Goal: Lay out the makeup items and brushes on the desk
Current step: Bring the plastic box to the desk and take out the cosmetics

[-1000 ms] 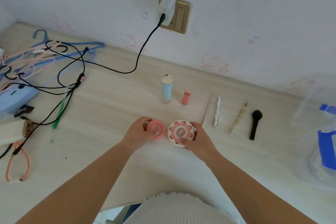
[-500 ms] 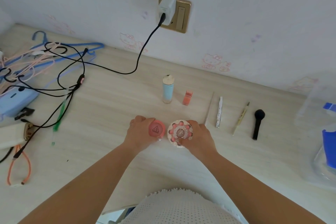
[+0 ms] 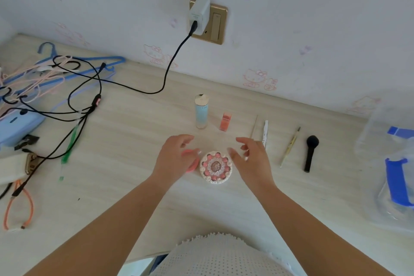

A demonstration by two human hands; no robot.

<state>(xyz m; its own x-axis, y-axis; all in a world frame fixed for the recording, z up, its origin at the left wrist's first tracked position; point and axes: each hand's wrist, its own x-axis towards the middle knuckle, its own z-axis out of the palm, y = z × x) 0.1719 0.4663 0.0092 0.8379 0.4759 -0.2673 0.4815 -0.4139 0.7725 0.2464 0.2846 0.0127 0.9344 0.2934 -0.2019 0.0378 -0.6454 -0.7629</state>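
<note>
One pale wood-grain desk (image 3: pixel 125 141), carrying everything below. One clear plastic bag with blue markings (image 3: pixel 394 170) at the right edge, contents not discernible. A tangle of blue and pink plastic hangers (image 3: pixel 44 74) at far left, number not countable, crossed by one black charger cable (image 3: pixel 165 74) running up to a white plug (image 3: pixel 199 15) in a gold wall socket. Two bare hands: left hand (image 3: pixel 173 158) and right hand (image 3: pixel 252 159), both with fingers spread and relaxed, gripping nothing, hovering either side of one round white compact with a pink flower-pattern lid (image 3: pixel 216 167). One round coral-pink compact (image 3: pixel 191 161), touching the white one's left side, largely hidden beneath the left hand. One upright light-blue bottle with a silver cap (image 3: pixel 201 112); one small orange-pink rectangular bottle (image 3: pixel 225 121) just right of it. One black-headed brush (image 3: pixel 310 152); one thin gold-handled brush (image 3: pixel 290 148); one white stick-shaped item (image 3: pixel 265 130); one thin pale stick (image 3: pixel 254 126).
</note>
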